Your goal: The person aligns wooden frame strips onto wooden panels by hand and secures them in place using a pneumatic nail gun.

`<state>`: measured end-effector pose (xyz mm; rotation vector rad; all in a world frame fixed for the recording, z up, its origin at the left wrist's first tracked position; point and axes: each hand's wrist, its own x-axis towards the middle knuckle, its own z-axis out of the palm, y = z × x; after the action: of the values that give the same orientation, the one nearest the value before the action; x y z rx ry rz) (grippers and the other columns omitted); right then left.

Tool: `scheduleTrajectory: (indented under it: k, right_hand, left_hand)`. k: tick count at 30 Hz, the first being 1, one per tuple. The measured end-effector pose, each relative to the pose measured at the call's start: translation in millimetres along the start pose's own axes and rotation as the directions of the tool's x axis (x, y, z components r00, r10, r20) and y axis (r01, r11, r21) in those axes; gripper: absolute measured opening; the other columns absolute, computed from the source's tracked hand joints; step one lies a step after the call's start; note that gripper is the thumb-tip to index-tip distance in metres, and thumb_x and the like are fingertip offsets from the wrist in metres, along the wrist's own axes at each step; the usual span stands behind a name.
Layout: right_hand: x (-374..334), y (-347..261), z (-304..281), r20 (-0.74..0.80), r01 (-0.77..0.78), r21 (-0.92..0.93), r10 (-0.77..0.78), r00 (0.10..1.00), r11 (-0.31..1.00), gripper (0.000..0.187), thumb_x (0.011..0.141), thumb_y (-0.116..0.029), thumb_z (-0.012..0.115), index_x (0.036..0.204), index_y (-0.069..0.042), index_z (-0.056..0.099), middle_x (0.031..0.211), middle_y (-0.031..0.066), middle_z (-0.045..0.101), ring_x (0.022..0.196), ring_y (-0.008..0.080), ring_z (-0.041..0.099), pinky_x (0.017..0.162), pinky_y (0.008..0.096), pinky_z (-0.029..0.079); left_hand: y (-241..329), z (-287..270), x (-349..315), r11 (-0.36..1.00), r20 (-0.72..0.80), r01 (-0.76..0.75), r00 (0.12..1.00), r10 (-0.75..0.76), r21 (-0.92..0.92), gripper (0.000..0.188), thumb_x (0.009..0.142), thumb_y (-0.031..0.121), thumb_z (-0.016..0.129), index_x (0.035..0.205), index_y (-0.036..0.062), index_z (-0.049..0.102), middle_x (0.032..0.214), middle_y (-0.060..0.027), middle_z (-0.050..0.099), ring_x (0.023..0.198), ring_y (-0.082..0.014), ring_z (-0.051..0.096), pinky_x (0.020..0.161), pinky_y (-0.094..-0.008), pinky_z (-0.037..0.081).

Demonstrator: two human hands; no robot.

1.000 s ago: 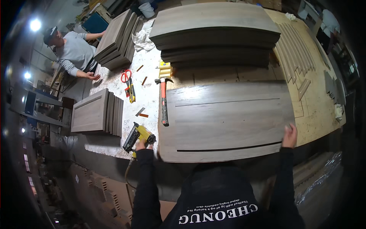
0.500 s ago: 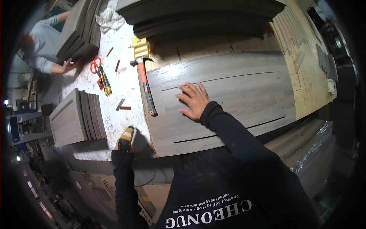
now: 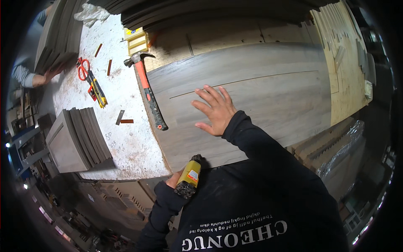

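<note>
My left hand (image 3: 173, 179) is wrapped round a yellow-and-black handheld tool (image 3: 191, 177), whose exact kind I cannot make out. Its dark end reaches the near edge of a grey wooden cabinet door (image 3: 268, 96), which lies flat on the bench. On that door's face, fingers spread, is my right hand (image 3: 216, 111), which holds nothing. A claw hammer (image 3: 147, 86) with a red-and-black handle lies along the door's left edge, its head pointing away from me.
On the white tabletop (image 3: 126, 153) lie red-handled scissors (image 3: 84, 69), a yellow-black cutter (image 3: 98, 94) and thin brown strips. Stacked grey doors (image 3: 79, 136) stand at left, more (image 3: 210, 17) at the back. Another person's hand (image 3: 46, 77) touches a far-left stack. A yellow box (image 3: 136, 42) stands behind the hammer.
My left hand has carried the yellow tool rightward from above the white tabletop to the door's near edge. My right hand stays spread on the door. The view has shifted slightly.
</note>
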<state>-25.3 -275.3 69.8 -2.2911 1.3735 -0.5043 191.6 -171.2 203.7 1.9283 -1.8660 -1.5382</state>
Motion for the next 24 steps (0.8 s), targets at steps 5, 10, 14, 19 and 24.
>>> scheduleTrajectory:
  k: [5, 10, 14, 19, 24]
  right_hand:
    - [-1.9, 1.6, 4.2, -0.025, -0.003, 0.008, 0.003, 1.000, 1.000, 0.056, 0.079, -0.048, 0.052, 0.124, -0.016, 0.044, 0.138, 0.0095, 0.028, 0.130, 0.0277, 0.019, 0.105, 0.0465, 0.009]
    - [-3.1, 2.7, 4.1, -0.043, 0.001, 0.018, 0.000, 0.999, 1.000, 0.057, 0.078, -0.048, 0.054, 0.125, -0.016, 0.042, 0.138, 0.0101, 0.028, 0.130, 0.0282, 0.019, 0.105, 0.0467, 0.009]
    - [-3.9, 3.1, 5.5, -0.069, 0.002, 0.004, -0.002, 0.998, 1.000, 0.057, 0.078, -0.049, 0.051, 0.123, -0.015, 0.046, 0.137, 0.0099, 0.029, 0.130, 0.0272, 0.019, 0.105, 0.0452, 0.007]
    - [-2.6, 1.3, 5.0, -0.083, 0.009, 0.004, -0.008, 0.997, 1.000, 0.056, 0.078, -0.049, 0.052, 0.122, -0.014, 0.047, 0.136, 0.0100, 0.030, 0.129, 0.0273, 0.020, 0.105, 0.0454, 0.008]
    - [-1.4, 1.3, 7.1, -0.071, 0.003, 0.001, -0.003, 0.998, 1.000, 0.057, 0.078, -0.050, 0.051, 0.122, -0.014, 0.047, 0.137, 0.0098, 0.030, 0.130, 0.0267, 0.019, 0.105, 0.0454, 0.007]
  left_hand:
    - [0.9, 7.7, 4.3, 0.999, 0.021, -0.041, 0.999, 0.041, 0.018, 0.033, 0.066, 0.018, 0.070, 0.094, 0.0042, 0.057, 0.068, -0.0146, 0.061, 0.061, -0.0278, 0.062, 0.054, -0.0322, 0.047]
    - [3.1, 13.2, 4.6, 0.997, 0.007, -0.039, 0.999, 0.038, 0.072, 0.033, 0.066, 0.019, 0.070, 0.093, 0.0045, 0.057, 0.068, -0.0146, 0.061, 0.061, -0.0278, 0.062, 0.054, -0.0329, 0.047]
    - [1.9, 15.2, 3.7, 0.987, 0.014, -0.048, 0.999, 0.046, 0.156, 0.034, 0.066, 0.020, 0.071, 0.093, 0.0047, 0.056, 0.067, -0.0142, 0.061, 0.061, -0.0281, 0.062, 0.053, -0.0334, 0.046]
    - [-3.5, 17.5, 0.8, 0.991, -0.010, -0.071, 0.997, 0.072, 0.114, 0.036, 0.065, 0.023, 0.071, 0.093, 0.0053, 0.056, 0.065, -0.0132, 0.060, 0.059, -0.0294, 0.060, 0.052, -0.0343, 0.045]
    - [4.5, 15.0, 2.5, 0.985, 0.015, -0.054, 0.999, 0.052, 0.162, 0.035, 0.065, 0.022, 0.071, 0.091, 0.0051, 0.055, 0.064, -0.0129, 0.059, 0.058, -0.0297, 0.060, 0.051, -0.0343, 0.045]
